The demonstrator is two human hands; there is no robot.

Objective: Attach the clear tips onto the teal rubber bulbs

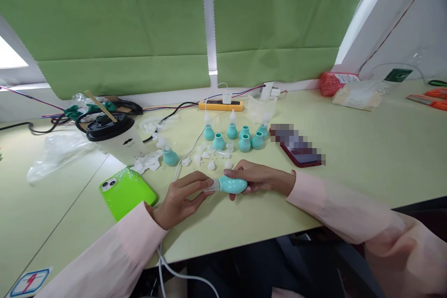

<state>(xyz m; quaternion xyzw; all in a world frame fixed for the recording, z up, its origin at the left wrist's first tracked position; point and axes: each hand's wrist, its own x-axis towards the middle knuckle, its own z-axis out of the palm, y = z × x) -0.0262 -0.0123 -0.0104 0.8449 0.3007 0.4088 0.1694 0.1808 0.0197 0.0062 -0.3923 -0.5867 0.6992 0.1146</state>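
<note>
The teal bulb [235, 186] was held on its side in the right hand [257, 177], with the thumb laid across its top, above the near part of the tabletop [366, 153]. The translucent nozzle [212, 186] at its left end was pinched between the thumb and fingers of the left hand [181, 199]. Just beyond the hands, small white pieces [211, 165] were scattered, and behind these stood open-necked bulbs [244, 143] and others topped with nozzles, among them a capped bulb [170, 157] set apart to the left. A bright green phone [127, 192] was laid near the left wrist; a dark red phone [300, 156] was seen to the right. Farther back, a lidded cup [125, 143] and an orange power strip [220, 106] were placed.
</note>
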